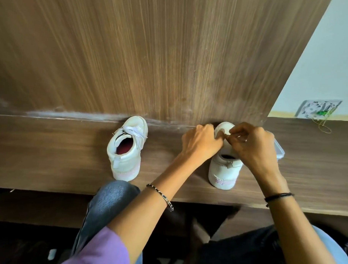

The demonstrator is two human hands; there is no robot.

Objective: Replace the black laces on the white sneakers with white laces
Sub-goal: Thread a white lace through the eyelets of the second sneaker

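While both hands work over it, the second sneaker (225, 170) stands upright on the desk (50, 151), right of the middle. Its heel points to the near edge and its toe lies close to the wooden panel (152, 52) that rises from the far edge. The left hand (200, 142) and right hand (253, 146) meet above this shoe's tongue. Each has its fingers curled and its fingertips pinched on a pale strand (226, 136) between them, which is too small to say for sure that it is a lace. No lacing shows on the visible part of this shoe.

Well apart to the left, the laced sneaker (127, 150) stands the same way round, and a white lace (134, 131) is tied in a loose bow over its front. A clear plastic box (279, 151) sits just right of the right hand, partly hidden by it. Near the desk's far right corner a printed card (318, 108) leans on the pale wall, with a thin yellow-green loop (325, 128) lying before it. A beaded bracelet (161, 196) circles the left wrist and a black thread (277, 196) the right.
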